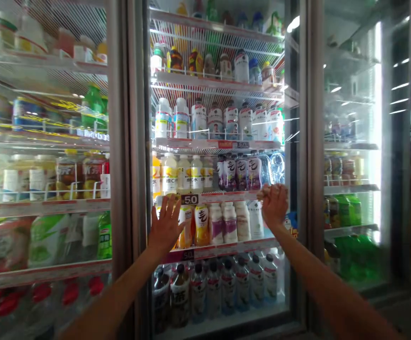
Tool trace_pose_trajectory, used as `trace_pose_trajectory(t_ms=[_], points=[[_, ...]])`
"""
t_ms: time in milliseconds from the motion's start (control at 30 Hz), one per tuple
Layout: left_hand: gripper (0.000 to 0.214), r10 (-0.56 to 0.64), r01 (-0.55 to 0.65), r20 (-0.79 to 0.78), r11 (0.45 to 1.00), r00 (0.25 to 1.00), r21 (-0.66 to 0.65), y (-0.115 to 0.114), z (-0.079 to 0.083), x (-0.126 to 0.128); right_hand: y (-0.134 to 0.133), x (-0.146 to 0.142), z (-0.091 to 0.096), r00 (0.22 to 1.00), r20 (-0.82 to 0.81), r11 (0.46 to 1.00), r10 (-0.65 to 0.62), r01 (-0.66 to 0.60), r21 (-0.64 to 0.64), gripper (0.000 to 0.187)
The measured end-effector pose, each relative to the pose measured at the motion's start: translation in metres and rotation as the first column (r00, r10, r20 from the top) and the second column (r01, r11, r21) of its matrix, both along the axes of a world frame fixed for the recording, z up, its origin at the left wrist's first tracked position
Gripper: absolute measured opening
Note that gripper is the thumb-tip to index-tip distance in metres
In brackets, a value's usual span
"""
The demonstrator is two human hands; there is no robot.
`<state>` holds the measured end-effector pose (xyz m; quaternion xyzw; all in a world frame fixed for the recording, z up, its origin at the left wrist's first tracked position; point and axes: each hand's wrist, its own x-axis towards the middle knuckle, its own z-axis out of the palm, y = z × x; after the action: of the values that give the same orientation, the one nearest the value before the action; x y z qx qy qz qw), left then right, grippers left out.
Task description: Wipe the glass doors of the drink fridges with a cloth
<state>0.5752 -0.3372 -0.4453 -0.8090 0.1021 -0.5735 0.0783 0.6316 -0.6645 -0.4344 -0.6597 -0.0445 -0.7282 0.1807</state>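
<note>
Both arms reach forward to the middle door of a glass-fronted drinks fridge. My left hand is open, its fingers spread upward, in front of yellow-labelled bottles and an orange drink bottle; it appears to lie flat on the glass. Higher up on the right, my right hand is closed round a crumpled pale cloth, which is mostly hidden by the fingers. Near it are a white bottle and some clear water bottles.
Metal door frames stand left and right of the middle door. Shelves behind the glass hold rows of bottles, including dark-capped ones at the bottom. A left fridge section and a right glass door flank it, with bright reflections.
</note>
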Motion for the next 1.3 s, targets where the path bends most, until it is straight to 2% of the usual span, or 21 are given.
trace_pose_trajectory(t_ms=[67, 133, 200, 267, 333, 400, 467, 500, 567, 633, 667, 700, 800, 833, 900, 967, 1067, 1100, 1133, 1233, 1300], points=[[0.054, 0.011, -0.011, 0.011, 1.000, 1.000, -0.028, -0.003, -0.002, 0.002, 0.012, 0.002, 0.004, 1.000, 0.006, 0.998, -0.010, 0.010, 0.067, 0.047], [0.054, 0.017, -0.016, 0.015, 0.999, 1.000, -0.035, -0.005, -0.003, 0.001, 0.046, -0.001, -0.003, 1.000, -0.025, 0.991, 0.015, -0.019, -0.133, 0.045], [0.055, 0.020, -0.020, 0.012, 1.000, 1.000, -0.010, -0.003, -0.003, -0.002, 0.080, -0.006, -0.011, 0.995, -0.087, 0.851, 0.051, -0.089, -0.517, 0.043], [0.055, 0.032, -0.032, 0.003, 0.999, 0.999, 0.022, 0.003, -0.004, -0.007, 0.093, -0.009, -0.009, 0.991, -0.117, 0.718, 0.063, -0.126, -0.685, 0.042], [0.054, 0.053, -0.053, -0.008, 0.998, 0.999, 0.034, 0.011, -0.007, -0.011, 0.087, -0.008, 0.006, 0.994, -0.086, 0.834, 0.067, -0.103, -0.542, 0.043], [0.055, 0.070, -0.069, -0.018, 0.997, 0.997, 0.024, 0.016, -0.009, -0.014, 0.077, -0.004, 0.023, 0.998, -0.037, 0.974, 0.055, -0.061, -0.216, 0.045], [0.055, 0.080, -0.080, -0.030, 0.997, 0.996, 0.000, 0.017, -0.012, -0.016, 0.081, -0.003, 0.029, 0.999, -0.024, 0.997, 0.038, -0.039, -0.067, 0.046], [0.055, 0.084, -0.085, -0.036, 0.996, 0.996, -0.012, 0.016, -0.013, -0.018, 0.089, -0.004, 0.025, 0.999, -0.026, 0.992, 0.036, -0.039, -0.123, 0.045], [0.055, 0.091, -0.092, -0.039, 0.995, 0.995, -0.025, 0.016, -0.015, -0.020, 0.111, -0.009, 0.009, 0.998, -0.034, 0.885, 0.055, -0.064, -0.462, 0.043], [0.055, 0.092, -0.092, -0.022, 0.996, 0.996, -0.013, 0.018, -0.019, -0.021, 0.130, -0.015, -0.005, 0.994, -0.048, 0.606, 0.094, -0.095, -0.790, 0.040], [0.054, 0.088, -0.088, -0.010, 0.996, 0.996, -0.001, 0.021, -0.021, -0.022, 0.135, -0.017, -0.005, 0.993, -0.057, 0.508, 0.103, -0.102, -0.855, 0.038], [0.054, 0.081, -0.081, 0.000, 0.997, 0.997, 0.014, 0.025, -0.023, -0.022, 0.137, -0.018, 0.000, 0.992, -0.064, 0.500, 0.105, -0.108, -0.859, 0.037], [0.054, 0.057, -0.057, 0.001, 0.997, 0.998, 0.056, 0.034, -0.029, -0.025, 0.137, -0.017, 0.034, 0.993, -0.074, 0.819, 0.092, -0.118, -0.561, 0.040], [0.054, 0.052, -0.052, -0.002, 0.997, 0.999, 0.062, 0.036, -0.030, -0.026, 0.139, -0.016, 0.044, 0.992, -0.080, 0.886, 0.095, -0.121, -0.447, 0.042], [0.053, 0.051, -0.051, 0.003, 0.997, 0.999, 0.064, 0.038, -0.031, -0.031, 0.149, -0.016, 0.046, 0.990, -0.099, 0.900, 0.104, -0.136, -0.415, 0.045], [0.052, 0.046, -0.047, 0.021, 0.996, 0.999, 0.071, 0.039, -0.032, -0.037, 0.165, -0.019, 0.025, 0.987, -0.113, 0.756, 0.118, -0.163, -0.634, 0.042], [0.051, 0.038, -0.040, 0.032, 0.995, 0.999, 0.091, 0.043, -0.030, -0.047, 0.188, -0.026, -0.007, 0.978, -0.112, 0.375, 0.175, -0.171, -0.911, 0.031], [0.052, 0.039, -0.041, 0.031, 0.995, 0.999, 0.087, 0.045, -0.029, -0.050, 0.195, -0.028, -0.007, 0.976, -0.111, 0.337, 0.190, -0.171, -0.926, 0.030], [0.052, 0.043, -0.044, 0.026, 0.996, 0.999, 0.074, 0.047, -0.028, -0.052, 0.201, -0.029, -0.001, 0.974, -0.110, 0.381, 0.196, -0.179, -0.907, 0.030], [0.055, 0.058, -0.058, 0.013, 0.998, 0.998, 0.009, 0.050, -0.026, -0.057, 0.217, -0.030, 0.032, 0.975, -0.110, 0.700, 0.196, -0.217, -0.680, 0.035], [0.056, 0.068, -0.068, 0.003, 0.997, 0.998, -0.024, 0.051, -0.026, -0.059, 0.225, -0.030, 0.037, 0.973, -0.115, 0.761, 0.201, -0.229, -0.607, 0.036]])
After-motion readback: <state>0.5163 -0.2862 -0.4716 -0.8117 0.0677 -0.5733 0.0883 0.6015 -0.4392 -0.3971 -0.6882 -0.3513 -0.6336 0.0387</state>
